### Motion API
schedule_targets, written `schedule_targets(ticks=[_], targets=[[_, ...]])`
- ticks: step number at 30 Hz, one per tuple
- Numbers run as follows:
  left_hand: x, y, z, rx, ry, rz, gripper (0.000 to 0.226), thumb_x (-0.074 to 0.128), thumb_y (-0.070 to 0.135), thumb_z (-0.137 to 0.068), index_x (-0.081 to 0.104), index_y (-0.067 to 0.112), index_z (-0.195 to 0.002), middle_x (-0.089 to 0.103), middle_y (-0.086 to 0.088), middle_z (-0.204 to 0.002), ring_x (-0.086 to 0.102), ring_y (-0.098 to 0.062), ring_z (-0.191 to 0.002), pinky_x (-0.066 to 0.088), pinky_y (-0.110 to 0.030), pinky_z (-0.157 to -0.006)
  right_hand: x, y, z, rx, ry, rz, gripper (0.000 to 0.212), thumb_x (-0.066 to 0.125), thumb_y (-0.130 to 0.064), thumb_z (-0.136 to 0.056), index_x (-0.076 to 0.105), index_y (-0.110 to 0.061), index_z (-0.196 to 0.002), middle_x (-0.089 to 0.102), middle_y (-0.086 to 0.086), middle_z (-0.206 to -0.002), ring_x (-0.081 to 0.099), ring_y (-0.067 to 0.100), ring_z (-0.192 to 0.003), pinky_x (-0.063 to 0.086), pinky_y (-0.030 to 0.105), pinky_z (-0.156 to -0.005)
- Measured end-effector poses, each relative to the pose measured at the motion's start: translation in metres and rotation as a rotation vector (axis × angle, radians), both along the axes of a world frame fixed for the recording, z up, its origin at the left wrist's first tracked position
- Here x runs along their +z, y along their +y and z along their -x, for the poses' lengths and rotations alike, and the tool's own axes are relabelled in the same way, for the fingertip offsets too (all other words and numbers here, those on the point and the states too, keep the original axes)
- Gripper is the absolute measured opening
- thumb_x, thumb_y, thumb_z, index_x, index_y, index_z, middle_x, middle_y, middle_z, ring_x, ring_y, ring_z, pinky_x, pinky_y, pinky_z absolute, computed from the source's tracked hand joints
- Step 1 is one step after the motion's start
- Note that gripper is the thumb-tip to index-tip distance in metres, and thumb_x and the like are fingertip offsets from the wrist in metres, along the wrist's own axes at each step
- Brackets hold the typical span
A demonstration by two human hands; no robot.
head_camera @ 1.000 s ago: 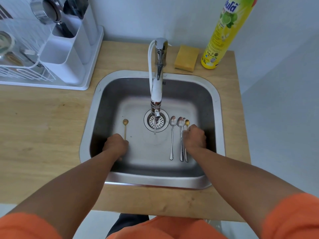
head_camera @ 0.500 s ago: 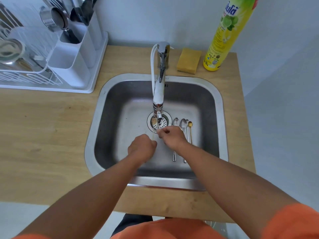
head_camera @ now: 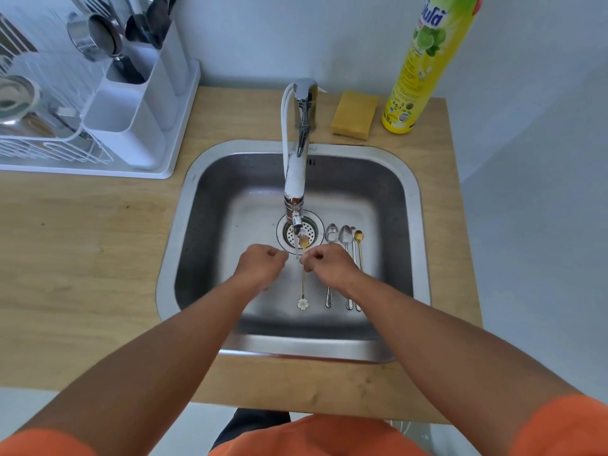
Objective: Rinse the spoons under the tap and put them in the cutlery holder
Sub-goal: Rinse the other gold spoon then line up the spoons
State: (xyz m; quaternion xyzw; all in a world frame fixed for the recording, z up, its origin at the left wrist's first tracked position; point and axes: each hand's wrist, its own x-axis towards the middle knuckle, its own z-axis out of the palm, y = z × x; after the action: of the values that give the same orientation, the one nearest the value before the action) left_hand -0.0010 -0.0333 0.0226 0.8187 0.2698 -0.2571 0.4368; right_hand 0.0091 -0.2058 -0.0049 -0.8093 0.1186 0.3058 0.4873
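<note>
Wooden counter (head_camera: pixel 82 258) surrounds a steel sink (head_camera: pixel 416 225); a white cutlery holder (head_camera: pixel 131 113) stands on the drying rack at the far left, well apart from the basin.

Item under rinse: a gold spoon (head_camera: pixel 303 274) with a flower-shaped end. Its bowl sits in the thin water stream below the tap (head_camera: pixel 297 179), over the drain (head_camera: pixel 300 233). Its long axis runs from the drain toward the person, flower end nearest the body.

Right hand (head_camera: pixel 329 264): fingers curled, thumb and forefinger pinched on the upper handle just below the bowl. Wrist is level, forearm angled in from the right.

Left hand (head_camera: pixel 261 266): loosely fisted just beside the stream, fingertips pointing at the bowl. Contact with the spoon appears likely but cannot be confirmed at this resolution; no separate item is visible in it.

Remaining spoons (head_camera: pixel 345 258): lying parallel on the basin floor, partly under the right wrist, bowls toward the drain.

Transfer note: the holder lies left of both hands, so the left hand is nearer.
</note>
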Motion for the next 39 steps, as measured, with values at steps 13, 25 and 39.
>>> schedule_targets(ticks=[13,25,39], targets=[[-0.002,-0.022,-0.002,0.203,-0.027,0.256,0.018,0.077,0.037,-0.092,0.078,0.019,-0.095,0.076,0.003,-0.086,0.061,-0.012,-0.067,0.044,-0.026,-0.055,0.01,0.0,-0.001,0.158,-0.035,0.041,0.025,0.069,-0.031,-0.095,0.079,-0.016,-0.078,0.079,0.003,-0.083,0.071,0.019,-0.077,0.054,0.034,-0.074],[-0.008,-0.026,0.004,0.139,-0.113,0.257,0.021,0.059,0.025,-0.105,0.075,0.02,-0.092,0.076,-0.003,-0.087,0.064,-0.007,-0.065,0.049,-0.027,-0.064,0.015,-0.004,0.003,0.156,-0.081,0.066,0.024,0.067,-0.027,-0.097,0.077,-0.015,-0.079,0.071,0.001,-0.073,0.058,0.011,-0.064,0.048,0.03,-0.066],[-0.003,-0.034,0.004,0.321,-0.12,0.357,0.027,0.063,0.038,-0.102,0.078,0.019,-0.09,0.078,0.004,-0.076,0.071,-0.004,-0.068,0.047,-0.026,-0.064,0.02,-0.007,0.004,0.122,-0.106,0.058,0.027,0.066,-0.028,-0.097,0.075,-0.017,-0.075,0.077,0.007,-0.082,0.065,0.018,-0.068,0.059,0.041,-0.074]])
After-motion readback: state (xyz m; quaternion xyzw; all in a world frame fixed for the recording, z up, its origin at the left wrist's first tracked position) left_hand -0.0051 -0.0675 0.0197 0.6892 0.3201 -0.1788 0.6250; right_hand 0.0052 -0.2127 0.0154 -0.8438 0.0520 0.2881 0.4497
